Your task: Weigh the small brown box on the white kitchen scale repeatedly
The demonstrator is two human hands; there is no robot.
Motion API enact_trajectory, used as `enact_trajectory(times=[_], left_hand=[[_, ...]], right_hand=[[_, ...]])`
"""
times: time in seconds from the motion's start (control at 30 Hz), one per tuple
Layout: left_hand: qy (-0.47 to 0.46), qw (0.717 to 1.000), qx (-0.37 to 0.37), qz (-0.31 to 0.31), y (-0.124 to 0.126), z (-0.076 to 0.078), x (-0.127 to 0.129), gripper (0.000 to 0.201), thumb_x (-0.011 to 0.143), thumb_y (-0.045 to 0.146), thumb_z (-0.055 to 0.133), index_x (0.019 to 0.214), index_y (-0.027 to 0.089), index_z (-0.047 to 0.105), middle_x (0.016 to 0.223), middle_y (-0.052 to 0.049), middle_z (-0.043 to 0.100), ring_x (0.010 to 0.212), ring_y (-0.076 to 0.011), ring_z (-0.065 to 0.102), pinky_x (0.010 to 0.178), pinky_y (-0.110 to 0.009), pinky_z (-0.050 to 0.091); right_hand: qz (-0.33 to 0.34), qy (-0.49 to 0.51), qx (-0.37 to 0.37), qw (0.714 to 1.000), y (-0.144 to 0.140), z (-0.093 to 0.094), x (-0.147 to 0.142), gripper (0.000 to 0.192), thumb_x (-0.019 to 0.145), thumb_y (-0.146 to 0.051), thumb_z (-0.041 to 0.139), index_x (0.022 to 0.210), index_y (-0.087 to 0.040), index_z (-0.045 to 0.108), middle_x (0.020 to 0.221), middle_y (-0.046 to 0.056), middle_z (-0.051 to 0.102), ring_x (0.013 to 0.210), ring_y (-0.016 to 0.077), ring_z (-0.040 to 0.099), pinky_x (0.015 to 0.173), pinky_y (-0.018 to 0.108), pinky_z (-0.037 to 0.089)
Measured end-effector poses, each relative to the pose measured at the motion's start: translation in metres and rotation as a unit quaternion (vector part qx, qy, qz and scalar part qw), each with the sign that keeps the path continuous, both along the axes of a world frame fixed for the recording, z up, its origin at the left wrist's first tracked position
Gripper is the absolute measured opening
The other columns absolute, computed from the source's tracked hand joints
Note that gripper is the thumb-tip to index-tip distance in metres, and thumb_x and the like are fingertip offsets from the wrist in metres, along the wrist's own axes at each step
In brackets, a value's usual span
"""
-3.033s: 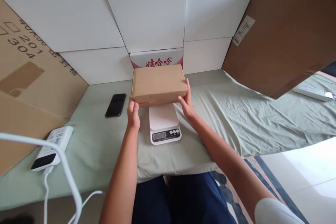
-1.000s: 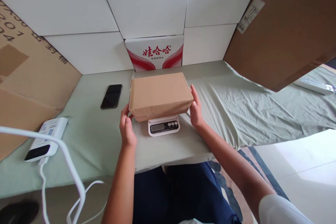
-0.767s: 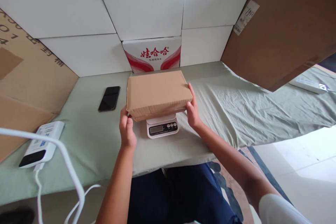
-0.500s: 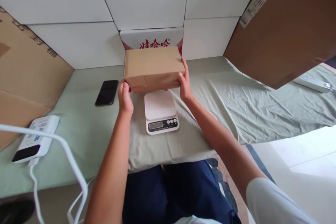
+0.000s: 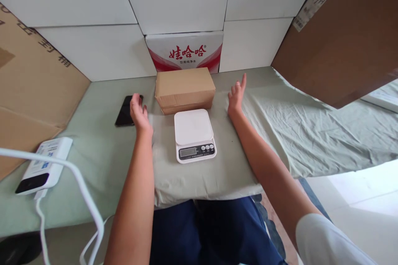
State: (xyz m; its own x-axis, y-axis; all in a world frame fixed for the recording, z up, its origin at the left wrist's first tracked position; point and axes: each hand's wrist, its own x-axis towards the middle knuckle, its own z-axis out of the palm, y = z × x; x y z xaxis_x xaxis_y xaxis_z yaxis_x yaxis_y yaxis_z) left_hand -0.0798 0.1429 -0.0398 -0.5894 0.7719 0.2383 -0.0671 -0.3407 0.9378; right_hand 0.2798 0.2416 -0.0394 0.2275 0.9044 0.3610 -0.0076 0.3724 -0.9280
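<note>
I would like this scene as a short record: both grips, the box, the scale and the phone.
Box: brown cardboard, on the green cloth, behind the scale
Scale: white, display towards the person, digits not readable
Left grip: open, overlapping the phone in view; contact unclear
Right grip: open, right of the box, apart from it
Phone: black, left of the box
</note>
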Motion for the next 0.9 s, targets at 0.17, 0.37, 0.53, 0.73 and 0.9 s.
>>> enact_trajectory(times=[0.17,0.37,0.53,0.73,0.9], left_hand=[[0.009,1.0,0.0,-0.026,0.004,-0.009,-0.014,0.076,0.092,0.083,0.038,0.146,0.033,0.056,0.173,-0.008,0.035,0.163,-0.0278,0.027,0.129,-0.052,0.027],[0.009,0.999,-0.001,-0.05,0.004,-0.009,-0.006,0.077,0.09,0.084,0.041,0.145,0.033,0.057,0.17,-0.01,0.042,0.162,-0.0274,0.031,0.128,-0.052,0.029],[-0.009,0.994,-0.022,-0.107,0.001,-0.004,0.017,0.084,0.078,0.091,0.055,0.131,0.027,0.069,0.154,-0.016,0.059,0.153,-0.0322,0.047,0.123,-0.052,0.037],[-0.008,0.989,-0.03,-0.144,0.003,-0.007,0.032,0.082,0.076,0.09,0.058,0.125,0.025,0.073,0.148,-0.016,0.064,0.146,-0.0338,0.055,0.118,-0.05,0.045],[-0.006,0.989,-0.032,-0.145,0.004,-0.008,0.031,0.082,0.077,0.089,0.058,0.126,0.026,0.072,0.152,-0.016,0.061,0.147,-0.0336,0.054,0.118,-0.05,0.045]], right_hand=[[-0.025,0.034,-0.012,0.999,0.005,-0.006,0.019,0.097,0.085,-0.087,0.037,0.165,-0.052,-0.004,0.179,-0.002,0.009,0.168,0.0308,0.018,0.123,0.076,0.028],[-0.018,0.014,-0.007,1.0,-0.001,-0.003,0.008,0.096,0.085,-0.087,0.038,0.166,-0.046,0.007,0.18,0.0,0.012,0.168,0.0299,0.017,0.127,0.072,0.024],[0.071,0.043,-0.045,0.996,-0.021,0.009,-0.018,0.105,0.075,-0.093,0.05,0.162,-0.038,0.031,0.172,0.006,0.039,0.156,0.0339,0.045,0.129,0.066,0.029],[0.132,-0.048,0.037,0.989,-0.049,0.02,-0.052,0.091,0.085,-0.087,0.048,0.157,-0.032,0.043,0.173,0.001,0.039,0.163,0.0278,0.034,0.137,0.051,0.025],[0.12,-0.088,0.059,0.987,-0.051,0.02,-0.05,0.088,0.091,-0.083,0.042,0.161,-0.031,0.038,0.175,0.001,0.034,0.165,0.0288,0.028,0.138,0.051,0.019]])
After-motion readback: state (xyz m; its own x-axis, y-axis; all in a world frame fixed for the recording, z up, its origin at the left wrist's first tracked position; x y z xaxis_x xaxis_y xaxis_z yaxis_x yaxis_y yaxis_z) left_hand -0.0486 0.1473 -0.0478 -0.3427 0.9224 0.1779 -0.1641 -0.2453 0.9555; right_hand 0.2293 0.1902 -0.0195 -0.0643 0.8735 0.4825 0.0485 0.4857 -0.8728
